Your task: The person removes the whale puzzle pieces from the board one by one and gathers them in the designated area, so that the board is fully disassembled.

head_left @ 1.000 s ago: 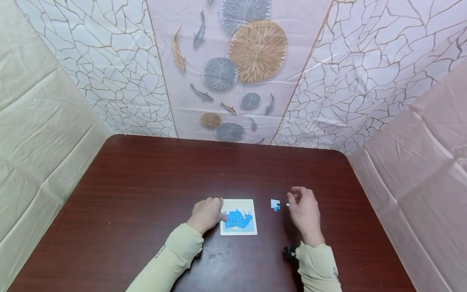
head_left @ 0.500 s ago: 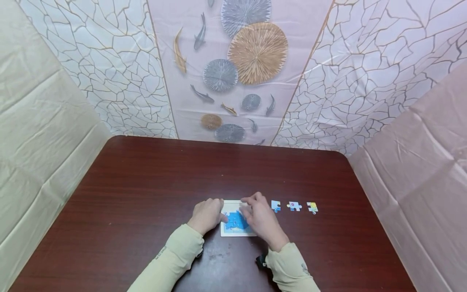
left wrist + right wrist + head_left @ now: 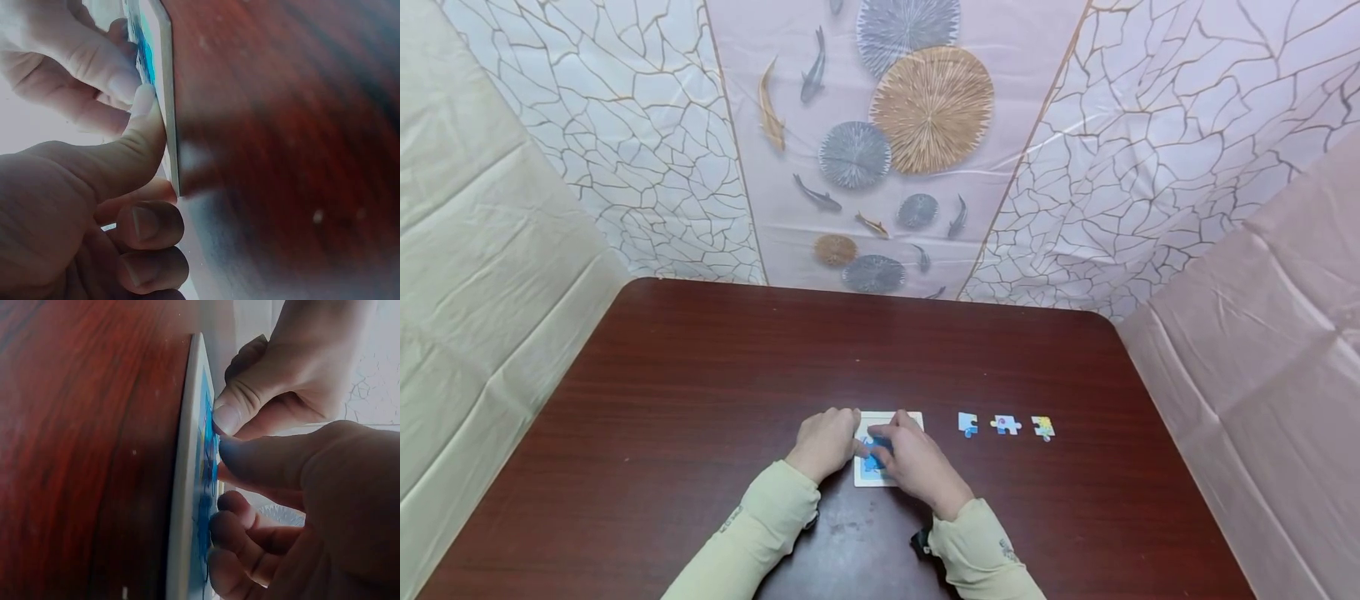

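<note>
A small square jigsaw puzzle board with a pale frame lies on the table, its blue picture partly covered by hands. My left hand grips the board's left edge. In the left wrist view that thumb lies over the frame while the fingers curl beside and below the edge. Over the board is my right hand, thumb and index finger apart around the blue pieces near the left side. Its fingertips reach the blue pieces in the right wrist view; whether they pinch one is hidden.
Three loose puzzle pieces lie in a row right of the board: a blue-and-white one, a whitish one and a yellowish one. Dark red-brown table surrounds everything. Patterned cloth hangs behind it.
My right hand has moved left from beside the loose pieces onto the board, uncovering the middle and right pieces. My left hand keeps its place at the board's edge.
</note>
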`<state>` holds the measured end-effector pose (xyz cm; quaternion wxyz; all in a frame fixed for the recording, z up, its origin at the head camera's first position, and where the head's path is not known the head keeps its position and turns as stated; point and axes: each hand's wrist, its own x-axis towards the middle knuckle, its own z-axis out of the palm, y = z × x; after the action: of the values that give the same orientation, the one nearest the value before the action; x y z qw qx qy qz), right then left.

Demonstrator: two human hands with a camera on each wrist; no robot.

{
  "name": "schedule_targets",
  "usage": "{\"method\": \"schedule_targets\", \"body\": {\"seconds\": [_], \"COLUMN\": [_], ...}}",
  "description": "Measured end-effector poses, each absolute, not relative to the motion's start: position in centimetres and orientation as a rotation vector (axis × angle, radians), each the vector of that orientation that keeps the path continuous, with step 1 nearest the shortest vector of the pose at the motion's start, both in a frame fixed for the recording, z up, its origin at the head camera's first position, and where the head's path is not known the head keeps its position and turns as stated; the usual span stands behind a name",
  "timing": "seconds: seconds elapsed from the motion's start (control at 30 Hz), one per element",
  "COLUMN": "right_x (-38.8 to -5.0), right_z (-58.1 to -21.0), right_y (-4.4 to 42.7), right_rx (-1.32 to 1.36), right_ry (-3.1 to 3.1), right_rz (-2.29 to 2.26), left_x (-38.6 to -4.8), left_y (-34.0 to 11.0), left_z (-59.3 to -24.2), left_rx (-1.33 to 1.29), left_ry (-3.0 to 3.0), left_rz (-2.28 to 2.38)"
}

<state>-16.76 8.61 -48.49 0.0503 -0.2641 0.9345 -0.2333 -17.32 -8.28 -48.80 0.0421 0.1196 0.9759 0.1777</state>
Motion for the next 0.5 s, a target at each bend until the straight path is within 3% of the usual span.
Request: {"method": "schedule_targets", "body": {"seconds": [0.5], "right_x": [-16.74], "right_z": [-48.57], "right_y": [8.54], "right_rx": [-0.828], "right_ry": [2.812], "right_rz": [-0.757], "left_x": [-17.21], "left_y": [-8.27], "left_z": [-48.58], "left_rx": [0.372], "left_ry": [2.986], "left_rz": [0.539]}}
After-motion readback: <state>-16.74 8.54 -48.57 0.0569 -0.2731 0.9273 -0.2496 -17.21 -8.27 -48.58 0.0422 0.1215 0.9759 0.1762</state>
